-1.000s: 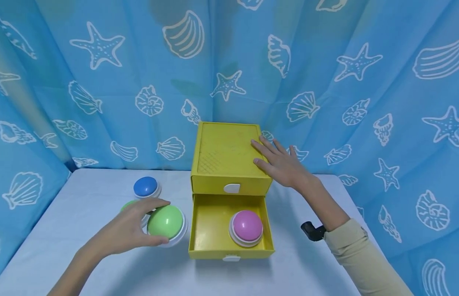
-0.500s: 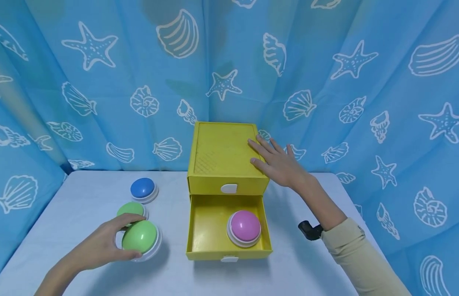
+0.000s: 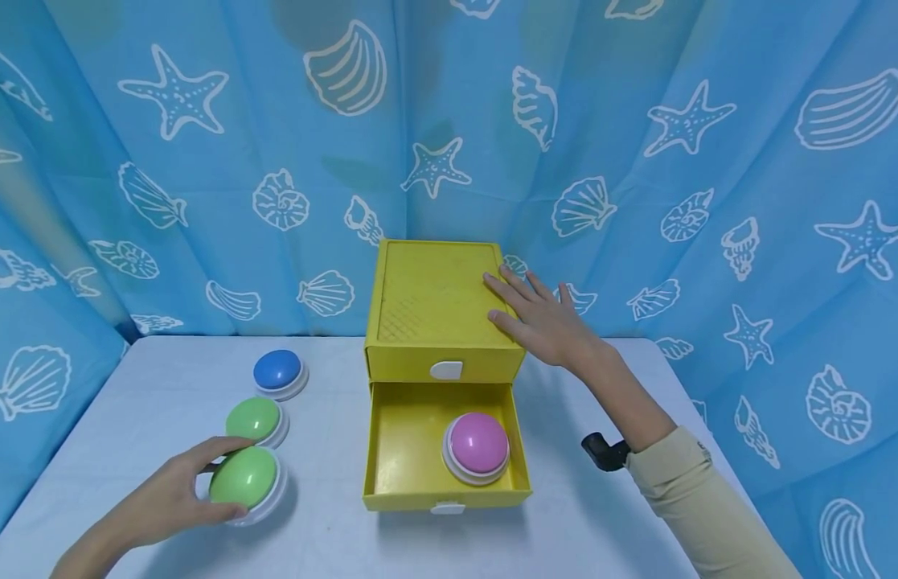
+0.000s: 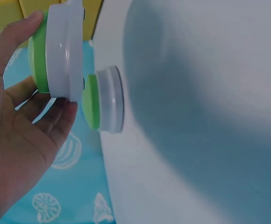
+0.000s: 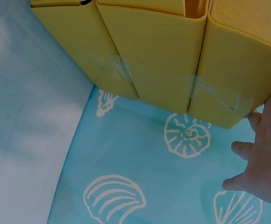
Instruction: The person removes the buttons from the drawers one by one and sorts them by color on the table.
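Note:
My left hand (image 3: 159, 494) grips a green dome push button (image 3: 240, 476) with a white base, thumb on the near side and fingers on the far side. In the left wrist view that button (image 4: 66, 51) is tipped on edge, raised off the table. Just behind it sits a second green push button (image 3: 253, 418). My right hand (image 3: 546, 322) rests with straight, spread fingers on the top right edge of a yellow drawer box (image 3: 441, 289). Its lower drawer (image 3: 399, 466) is pulled out, with a pink push button (image 3: 479, 442) in its right half.
A blue push button (image 3: 277, 369) stands on the white table (image 3: 325, 523) behind the green ones. The box's upper drawer (image 3: 405, 366) is closed. A blue seashell curtain (image 3: 434, 96) hangs right behind the table. A black wrist device (image 3: 606, 452) juts from the right forearm.
My left hand has carried the green push button leftward and nearer, away from the open drawer, uncovering the second green one. My right hand stays on the box. The view has shifted slightly.

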Tool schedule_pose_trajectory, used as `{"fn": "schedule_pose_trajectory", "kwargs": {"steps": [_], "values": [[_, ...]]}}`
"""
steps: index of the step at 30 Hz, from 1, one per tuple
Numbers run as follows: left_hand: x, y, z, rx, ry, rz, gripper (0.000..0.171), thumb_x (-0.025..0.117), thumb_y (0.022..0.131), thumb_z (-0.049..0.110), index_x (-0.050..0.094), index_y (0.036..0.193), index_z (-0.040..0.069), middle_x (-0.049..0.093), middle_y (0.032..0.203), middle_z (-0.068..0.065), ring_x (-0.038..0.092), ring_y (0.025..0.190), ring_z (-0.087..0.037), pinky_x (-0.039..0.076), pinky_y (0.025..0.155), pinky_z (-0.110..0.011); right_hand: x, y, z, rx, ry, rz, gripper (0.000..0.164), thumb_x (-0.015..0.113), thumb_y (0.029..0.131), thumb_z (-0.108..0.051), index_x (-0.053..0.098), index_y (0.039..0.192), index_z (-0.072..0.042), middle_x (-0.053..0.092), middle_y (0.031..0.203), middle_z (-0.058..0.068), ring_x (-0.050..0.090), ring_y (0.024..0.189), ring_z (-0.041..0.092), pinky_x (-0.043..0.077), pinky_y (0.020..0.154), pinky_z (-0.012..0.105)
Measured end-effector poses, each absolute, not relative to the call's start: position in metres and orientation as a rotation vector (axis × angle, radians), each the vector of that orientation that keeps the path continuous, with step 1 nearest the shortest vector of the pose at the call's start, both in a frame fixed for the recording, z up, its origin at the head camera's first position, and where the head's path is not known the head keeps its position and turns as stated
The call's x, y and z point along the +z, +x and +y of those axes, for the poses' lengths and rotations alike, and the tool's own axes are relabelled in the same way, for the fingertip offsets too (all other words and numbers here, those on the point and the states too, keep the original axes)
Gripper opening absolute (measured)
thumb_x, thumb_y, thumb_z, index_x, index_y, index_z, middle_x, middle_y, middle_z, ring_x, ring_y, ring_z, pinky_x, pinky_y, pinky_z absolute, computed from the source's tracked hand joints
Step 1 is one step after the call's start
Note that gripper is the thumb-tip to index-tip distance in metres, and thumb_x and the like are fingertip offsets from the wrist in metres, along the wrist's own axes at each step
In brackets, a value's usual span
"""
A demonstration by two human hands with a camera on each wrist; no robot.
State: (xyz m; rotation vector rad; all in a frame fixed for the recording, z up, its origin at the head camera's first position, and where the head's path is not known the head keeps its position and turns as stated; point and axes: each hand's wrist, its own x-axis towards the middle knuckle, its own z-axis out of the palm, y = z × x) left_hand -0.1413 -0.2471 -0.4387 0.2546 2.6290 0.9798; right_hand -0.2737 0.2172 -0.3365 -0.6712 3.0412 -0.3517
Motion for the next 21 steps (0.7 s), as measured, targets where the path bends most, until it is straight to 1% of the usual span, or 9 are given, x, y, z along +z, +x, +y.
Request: {"fn": "schedule_pose_trajectory", "kwargs": {"steps": [10,17,21], "values": [[-0.448,-0.138,-0.260,0.931,0.181,2.641,0.087,0.079,0.064,0.045,0.043,0.132,0.004,0.045,0.128,-0.022,0.051,0.103,-0.034,0.050,0.078,-0.047,-0.337,-0.273,0.217,-0.351,-0.664,3.049,0.062,0.019,0.091,-0.064,0.008,0.146,-0.038,0.000,0.152,-0.010,-0.006,0.138,0.024,-0.007,0.103,0.062],[-0.451,-0.137,-0.274,0.910,0.175,2.679,0.085,0.077,0.068,0.045,0.041,0.132,0.003,0.045,0.127,-0.022,0.050,0.101,-0.034,0.050,0.075,-0.046,-0.336,-0.272,0.217,-0.363,-0.676,3.041,0.061,0.019,0.092,-0.063,0.008,0.146,-0.037,0.000,0.152,-0.010,-0.006,0.138,0.023,-0.007,0.103,0.062],[-0.451,-0.138,-0.282,0.880,0.152,2.699,0.085,0.076,0.069,0.047,0.040,0.133,0.002,0.044,0.127,-0.024,0.050,0.101,-0.036,0.050,0.075,-0.047,-0.336,-0.272,0.217,-0.362,-0.680,3.042,0.061,0.020,0.092,-0.063,0.008,0.146,-0.037,0.000,0.152,-0.010,-0.006,0.138,0.023,-0.007,0.103,0.062]]}}
